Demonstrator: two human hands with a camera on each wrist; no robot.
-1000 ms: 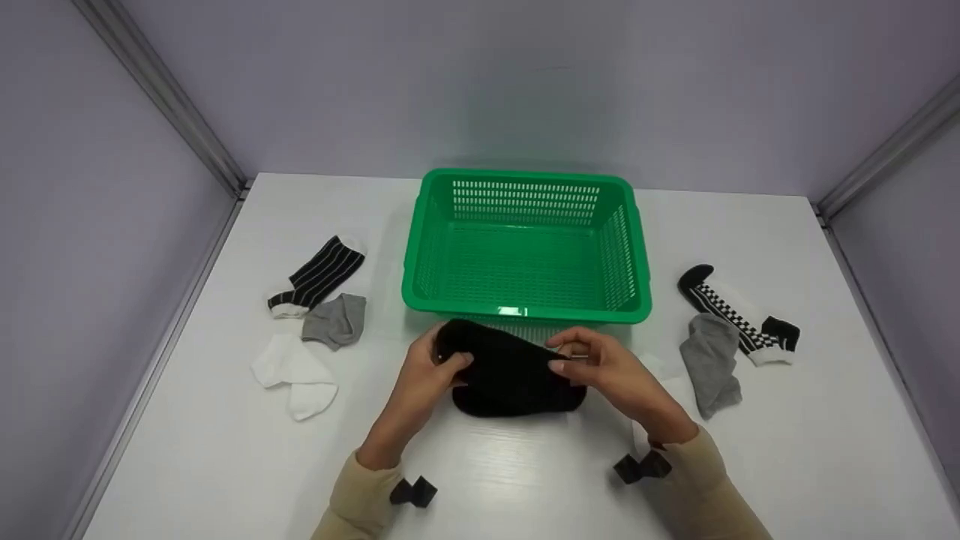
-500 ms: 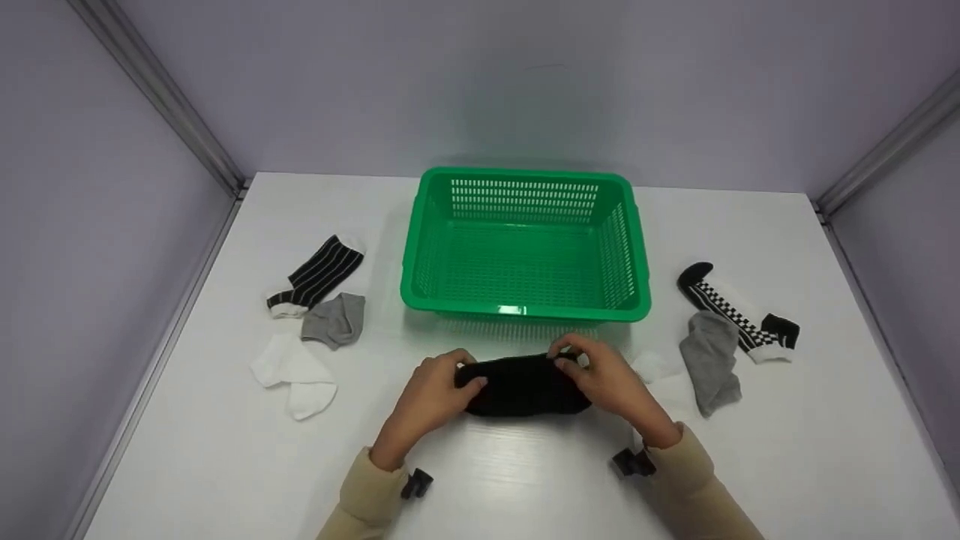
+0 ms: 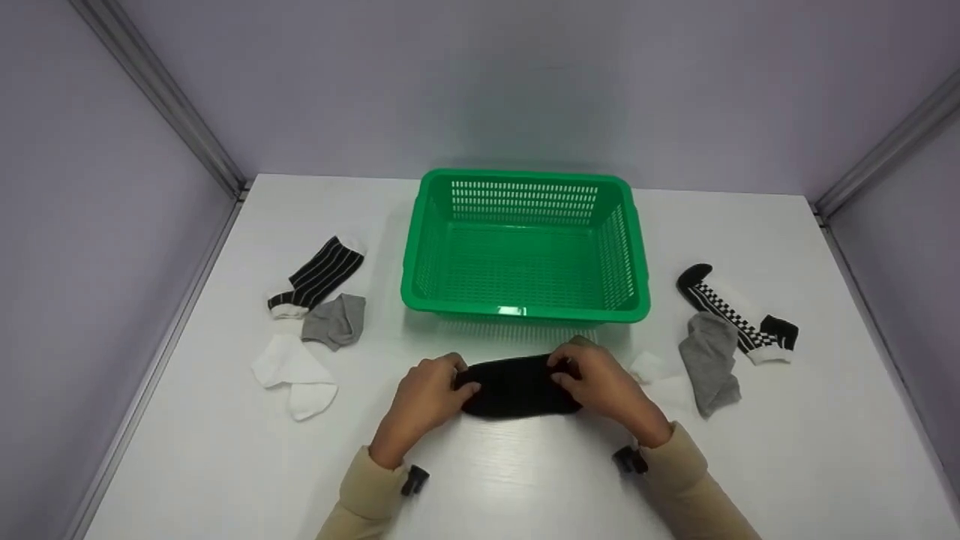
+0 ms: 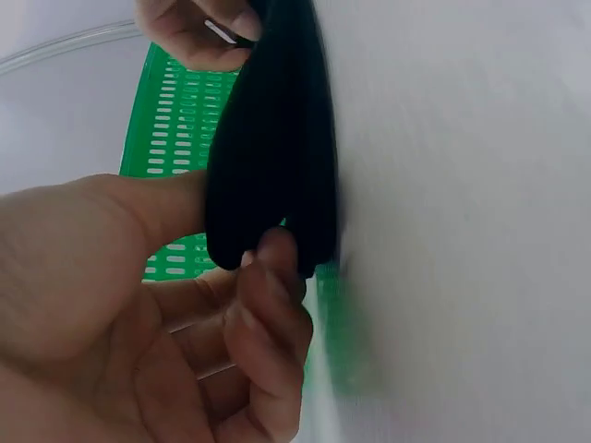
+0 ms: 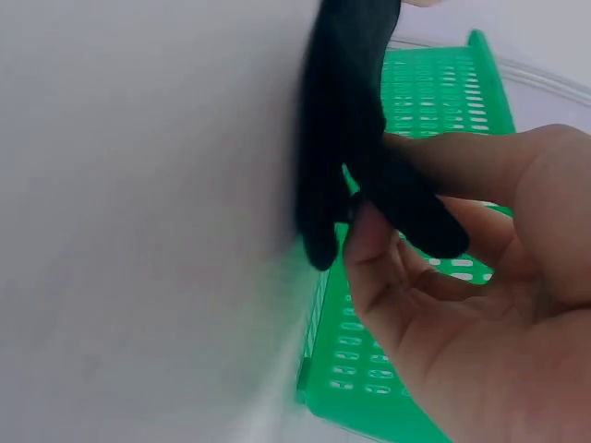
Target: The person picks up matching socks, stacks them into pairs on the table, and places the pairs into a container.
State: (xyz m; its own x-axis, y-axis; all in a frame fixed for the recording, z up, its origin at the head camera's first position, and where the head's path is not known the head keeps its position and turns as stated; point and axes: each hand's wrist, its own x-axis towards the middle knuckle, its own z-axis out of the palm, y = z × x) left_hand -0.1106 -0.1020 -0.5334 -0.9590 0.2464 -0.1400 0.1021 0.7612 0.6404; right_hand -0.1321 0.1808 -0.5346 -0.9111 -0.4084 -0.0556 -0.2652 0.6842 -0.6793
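Observation:
A black sock (image 3: 517, 386) lies crosswise low over the table in front of the basket, between the two hands. Its left end is pinched by the left hand (image 3: 427, 394), thumb on the near face. The right hand (image 3: 600, 379) pinches the other end between thumb and fingers. In the left wrist view the black fabric (image 4: 268, 138) hangs in two layers, with a fingertip between them. Two layers also show in the right wrist view, where the right thumb and fingers (image 5: 374, 249) grip one of them. Whether this is one folded sock or two stacked ones I cannot tell.
A green basket (image 3: 525, 315) stands behind the hands. To the left lie a striped sock (image 3: 326, 270), a grey sock (image 3: 337, 321) and a white sock (image 3: 296, 375). To the right are a checkered sock (image 3: 735, 315), a grey sock (image 3: 710, 364) and a partly hidden white sock (image 3: 667, 382).
Both hands have lowered the black sock toward the table and brought it level; one second ago it was tilted with a lower layer showing. Over the last half second it has shifted only slightly.

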